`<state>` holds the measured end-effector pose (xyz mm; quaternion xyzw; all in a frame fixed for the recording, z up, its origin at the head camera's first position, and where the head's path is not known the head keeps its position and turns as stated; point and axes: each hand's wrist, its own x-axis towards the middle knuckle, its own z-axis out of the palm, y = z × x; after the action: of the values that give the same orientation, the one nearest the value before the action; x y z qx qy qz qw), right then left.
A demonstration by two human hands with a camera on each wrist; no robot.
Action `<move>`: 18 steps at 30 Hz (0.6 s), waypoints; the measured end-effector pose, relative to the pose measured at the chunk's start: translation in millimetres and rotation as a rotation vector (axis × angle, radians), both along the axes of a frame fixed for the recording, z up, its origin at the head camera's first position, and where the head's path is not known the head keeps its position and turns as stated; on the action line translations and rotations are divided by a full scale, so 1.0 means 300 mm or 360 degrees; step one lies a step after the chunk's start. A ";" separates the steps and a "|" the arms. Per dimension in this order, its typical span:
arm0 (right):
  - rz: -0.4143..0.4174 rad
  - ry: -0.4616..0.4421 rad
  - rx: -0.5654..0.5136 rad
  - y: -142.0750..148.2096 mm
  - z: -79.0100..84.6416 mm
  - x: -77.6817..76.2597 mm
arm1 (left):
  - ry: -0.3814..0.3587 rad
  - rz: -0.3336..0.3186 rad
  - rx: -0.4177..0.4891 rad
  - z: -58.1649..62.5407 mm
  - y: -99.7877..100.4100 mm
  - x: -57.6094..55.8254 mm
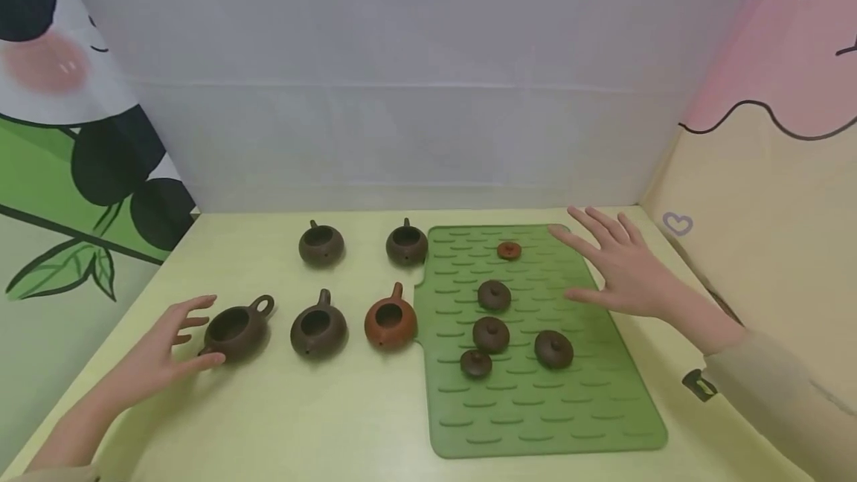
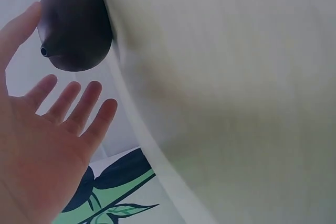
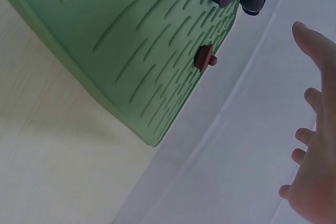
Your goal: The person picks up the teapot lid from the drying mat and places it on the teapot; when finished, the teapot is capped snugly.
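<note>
My left hand (image 1: 150,352) is beside a dark brown lidless teapot (image 1: 244,342) at the left of the table, with fingers spread and thumb near its spout. In the left wrist view, that teapot (image 2: 79,30) lies just beyond the fingertips; whether the thumb touches it I cannot tell. Over the right edge of a green mat (image 1: 535,411) hovers my right hand (image 1: 619,266), fingers spread and holding nothing. The mat bears a small reddish lid (image 1: 509,251) and several dark lids, among them one (image 1: 553,349) apart on the right. The right wrist view shows the reddish lid (image 3: 203,57) too.
Left of the mat stand a reddish-brown teapot (image 1: 402,333) and another dark teapot (image 1: 332,339). Two more dark teapots, one left (image 1: 324,257) and one (image 1: 410,257) by the mat's corner, stand farther back. Behind the table hangs a white curtain (image 1: 415,132). A small dark object (image 1: 699,385) lies by the right forearm.
</note>
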<state>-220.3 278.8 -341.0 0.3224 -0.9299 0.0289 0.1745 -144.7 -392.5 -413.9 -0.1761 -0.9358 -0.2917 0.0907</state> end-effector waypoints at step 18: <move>0.0143 -0.0189 0.0005 -0.075 -0.039 -0.014 | -0.0125 -0.0052 0.0124 -0.038 -0.014 -0.006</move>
<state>-224.6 256.3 -352.7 0.3619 -0.9233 0.0542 0.1170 -146.4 -396.6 -425.3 -0.1760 -0.9235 -0.3361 0.0560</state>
